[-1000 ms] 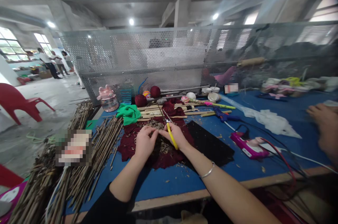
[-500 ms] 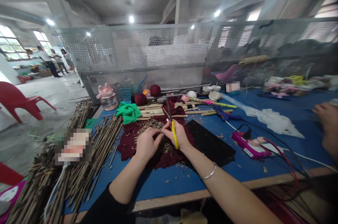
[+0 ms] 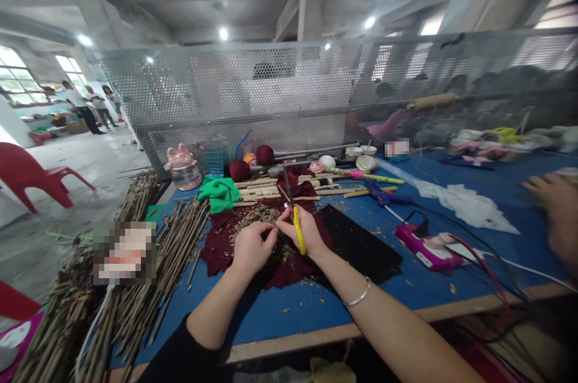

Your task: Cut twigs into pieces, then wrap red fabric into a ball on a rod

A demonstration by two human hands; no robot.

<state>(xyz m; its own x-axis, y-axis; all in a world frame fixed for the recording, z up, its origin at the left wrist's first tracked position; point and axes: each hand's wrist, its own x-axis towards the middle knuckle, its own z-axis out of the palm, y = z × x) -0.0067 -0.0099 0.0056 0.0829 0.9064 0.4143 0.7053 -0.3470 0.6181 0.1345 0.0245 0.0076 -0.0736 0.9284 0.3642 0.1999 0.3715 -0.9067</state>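
Observation:
My right hand (image 3: pixel 303 227) is closed round yellow-handled scissors (image 3: pixel 298 231), whose blades point away from me. Close beside it, my left hand (image 3: pixel 253 245) has its thumb and fingers pinched together; what lies between them is too small to make out. Both hands are over a dark red cloth (image 3: pixel 218 249) spread on the blue table (image 3: pixel 266 318). On that cloth lies a heap of dry brown plant bits (image 3: pixel 258 214), partly hidden by my hands. A black sheet (image 3: pixel 361 244) lies to the right of the cloth.
Bundles of dry stalks (image 3: pixel 156 268) lie at left, near a pink-lidded bottle (image 3: pixel 184 169) and green cloth (image 3: pixel 220 192). Behind are pale sticks (image 3: pixel 271 190) and red yarn balls (image 3: pixel 265 155). On the right are a glue gun (image 3: pixel 379 193), a magenta power strip (image 3: pixel 424 249) and another person's hand (image 3: pixel 553 190).
My two hands and the scissors stay almost where they were. At the right edge, the other person's hand has shifted slightly to the left.

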